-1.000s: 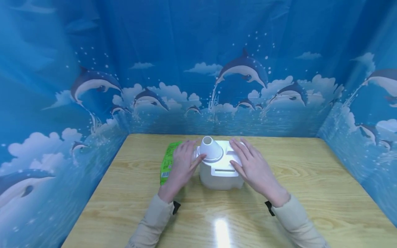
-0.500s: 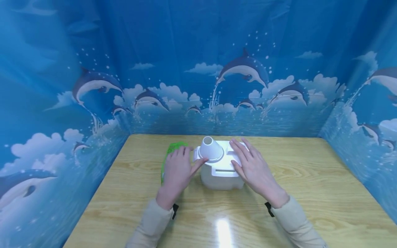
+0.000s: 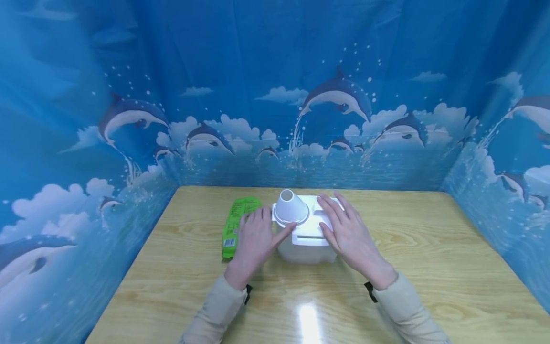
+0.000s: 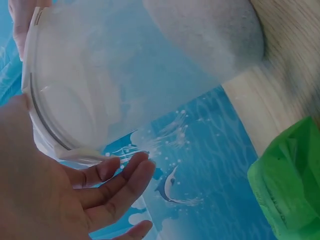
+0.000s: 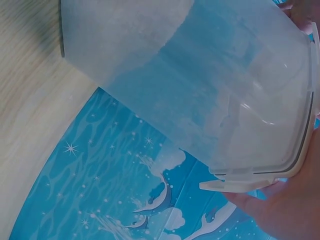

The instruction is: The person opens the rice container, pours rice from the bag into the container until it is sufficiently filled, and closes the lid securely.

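A translucent plastic storage box stands upright on the table under a white lid. A white cone rises from the lid's left part. Pale contents fill its lower part. My left hand is at the lid's left edge, thumb reaching across below the cone; in the left wrist view a fingertip touches the side latch and the other fingers are spread loosely. My right hand rests on the lid's right side, fingers extended. In the right wrist view, a latch sticks outward beside that hand.
A green printed bag lies on the table just left of the box, partly behind my left hand. The wooden table extends to both sides. A blue dolphin-print curtain encloses the back and sides.
My left hand swung out leftward over the green bag, then came back toward the lid's left edge and slightly nearer me, its thumb further across. The right hand stays almost still.
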`<state>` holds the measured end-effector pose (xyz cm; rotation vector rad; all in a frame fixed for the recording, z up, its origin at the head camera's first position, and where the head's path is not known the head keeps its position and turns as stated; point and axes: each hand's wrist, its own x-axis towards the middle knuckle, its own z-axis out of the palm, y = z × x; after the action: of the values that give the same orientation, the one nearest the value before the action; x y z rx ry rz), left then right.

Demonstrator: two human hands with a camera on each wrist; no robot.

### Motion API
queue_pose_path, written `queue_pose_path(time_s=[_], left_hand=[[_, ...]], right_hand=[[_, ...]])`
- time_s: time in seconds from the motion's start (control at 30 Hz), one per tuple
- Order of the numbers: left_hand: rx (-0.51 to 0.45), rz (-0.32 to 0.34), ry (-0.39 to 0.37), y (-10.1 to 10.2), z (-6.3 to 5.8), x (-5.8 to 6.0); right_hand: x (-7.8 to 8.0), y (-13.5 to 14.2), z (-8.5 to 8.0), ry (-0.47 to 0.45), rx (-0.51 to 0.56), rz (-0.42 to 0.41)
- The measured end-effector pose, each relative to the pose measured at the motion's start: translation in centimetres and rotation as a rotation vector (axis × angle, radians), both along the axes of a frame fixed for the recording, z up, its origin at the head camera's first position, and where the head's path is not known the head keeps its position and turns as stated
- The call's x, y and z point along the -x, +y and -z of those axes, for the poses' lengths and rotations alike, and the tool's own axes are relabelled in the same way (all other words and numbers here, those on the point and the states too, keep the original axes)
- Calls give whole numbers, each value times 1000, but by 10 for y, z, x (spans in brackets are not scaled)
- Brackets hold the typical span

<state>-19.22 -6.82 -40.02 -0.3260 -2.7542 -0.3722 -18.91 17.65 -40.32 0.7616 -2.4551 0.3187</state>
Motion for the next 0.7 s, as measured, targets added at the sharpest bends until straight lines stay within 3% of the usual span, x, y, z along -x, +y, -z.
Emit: queue_pose_path(time_s=[0.3,0.53,0.7], left_hand=[[-61,46,-20,-1,4,3],[-164,109,-47,-2,4,5],[-167,103,-60,-2,5,5]], right_hand=[[1,-2,2,6,43,-20],[2,-4,4,5,72,-35],[1,-4,3,-7,70,-28]])
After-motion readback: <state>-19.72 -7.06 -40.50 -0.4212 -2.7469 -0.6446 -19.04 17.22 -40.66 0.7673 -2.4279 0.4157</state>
